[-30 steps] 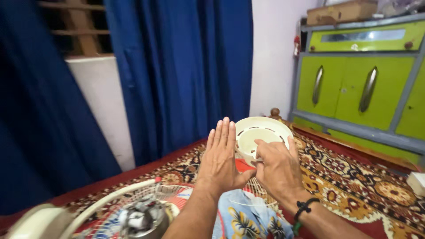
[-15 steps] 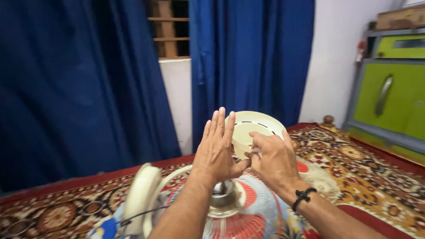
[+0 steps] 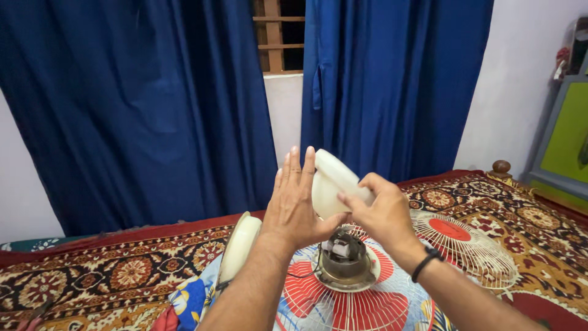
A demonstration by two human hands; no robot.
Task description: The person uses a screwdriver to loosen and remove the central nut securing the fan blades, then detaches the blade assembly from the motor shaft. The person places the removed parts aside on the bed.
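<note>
My left hand (image 3: 298, 205) is raised with fingers straight and together, its palm pressed flat against a cream plastic fan cover (image 3: 329, 184). My right hand (image 3: 378, 210), with a black band on the wrist, grips the cover's other side with thumb and fingers. Below the hands sits a bare fan motor (image 3: 344, 260) mounted on a wire fan guard (image 3: 349, 303) with a red centre. The cream fan base (image 3: 239, 246) lies to the left of the motor.
A second cream wire guard (image 3: 468, 240) with a red centre lies on the patterned bedspread (image 3: 110, 276) to the right. Blue curtains (image 3: 159, 104) hang behind. A green cabinet (image 3: 566, 144) stands at the far right by a wooden bedpost knob (image 3: 501, 167).
The view has swung left, away from the green cabinet. The cover has turned from facing me to edge-on between my hands, which now sit above the motor.
</note>
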